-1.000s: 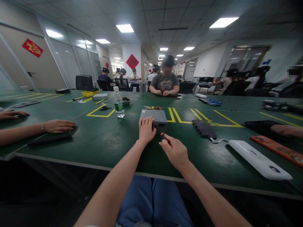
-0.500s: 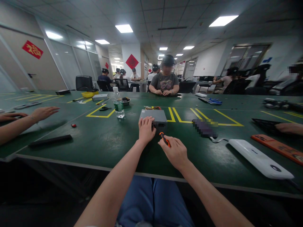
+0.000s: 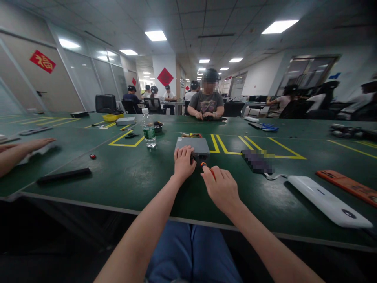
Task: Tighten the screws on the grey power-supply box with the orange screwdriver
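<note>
A grey metal computer power supply [image 3: 193,145] lies on the green table, its socket side facing me and coloured wires [image 3: 191,135] at its far edge. My left hand [image 3: 184,162] grips its near left corner, fingers over the top and thumb at the front. My right hand [image 3: 221,184] is closed around the orange and black handle of a screwdriver [image 3: 204,165]. That tool points at the front of the power supply, near the socket. Its tip is too dark and small to tell whether it touches.
Left stand a water bottle [image 3: 149,131], a small bowl [image 3: 158,126] and a black bar [image 3: 64,175]. On the right lie a dark pouch-like thing [image 3: 256,161], a white power bank [image 3: 326,200] and an orange phone case [image 3: 347,184]. Another person's arm [image 3: 20,153] reaches in at left.
My right hand has turned around the screwdriver, whose handle shows less. My left hand keeps its hold. The neighbour's hand at left has lowered; a hand and black object at right have left view.
</note>
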The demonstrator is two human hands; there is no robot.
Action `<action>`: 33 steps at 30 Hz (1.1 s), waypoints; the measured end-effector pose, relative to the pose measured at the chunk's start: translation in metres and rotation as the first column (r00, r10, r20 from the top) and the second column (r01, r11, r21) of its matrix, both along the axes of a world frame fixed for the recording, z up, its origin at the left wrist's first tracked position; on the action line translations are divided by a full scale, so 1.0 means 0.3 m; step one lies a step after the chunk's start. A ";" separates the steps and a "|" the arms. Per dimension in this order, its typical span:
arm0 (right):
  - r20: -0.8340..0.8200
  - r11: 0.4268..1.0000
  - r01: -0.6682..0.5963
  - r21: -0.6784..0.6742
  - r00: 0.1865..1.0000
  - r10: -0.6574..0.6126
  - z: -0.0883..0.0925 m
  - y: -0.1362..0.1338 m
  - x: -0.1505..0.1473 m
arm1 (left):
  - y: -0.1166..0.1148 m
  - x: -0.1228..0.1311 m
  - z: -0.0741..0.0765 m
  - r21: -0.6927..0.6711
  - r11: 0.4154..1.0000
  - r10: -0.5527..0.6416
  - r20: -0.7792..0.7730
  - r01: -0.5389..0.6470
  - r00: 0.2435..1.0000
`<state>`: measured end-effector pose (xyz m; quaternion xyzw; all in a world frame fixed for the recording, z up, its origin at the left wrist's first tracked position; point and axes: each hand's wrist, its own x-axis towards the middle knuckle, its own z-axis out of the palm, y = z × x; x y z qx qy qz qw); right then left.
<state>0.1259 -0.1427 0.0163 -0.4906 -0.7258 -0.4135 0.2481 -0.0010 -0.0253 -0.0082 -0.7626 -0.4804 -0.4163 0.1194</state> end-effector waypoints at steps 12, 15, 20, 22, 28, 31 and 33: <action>-0.012 0.980 0.138 -0.140 0.990 -0.141 0.027 -0.046 -0.077 | -0.003 0.003 0.005 -0.010 1.000 0.015 0.002 -0.014 1.000; 0.021 0.982 0.099 -0.160 0.995 -0.097 0.014 -0.046 -0.079 | -0.004 0.004 0.006 -0.007 1.000 0.016 0.004 -0.016 1.000; -0.008 0.979 0.104 -0.174 0.994 -0.107 0.016 -0.049 -0.079 | -0.005 0.006 0.008 -0.016 1.000 0.022 0.011 -0.022 1.000; -0.008 0.975 0.121 -0.188 0.992 -0.125 0.015 -0.051 -0.085 | -0.005 0.006 0.008 -0.018 1.000 0.024 0.009 -0.024 1.000; 0.026 0.991 0.048 -0.122 0.999 -0.045 0.000 -0.038 -0.097 | 0.000 0.006 0.006 -0.008 1.000 0.025 0.007 -0.025 1.000; 0.066 0.990 0.026 -0.136 0.998 -0.017 0.009 -0.035 -0.089 | 0.003 0.008 0.004 -0.001 1.000 0.029 0.011 -0.029 1.000; 0.053 0.989 0.069 -0.130 0.997 -0.063 0.024 -0.035 -0.080 | 0.004 0.008 0.002 0.003 1.000 0.031 0.013 -0.031 0.999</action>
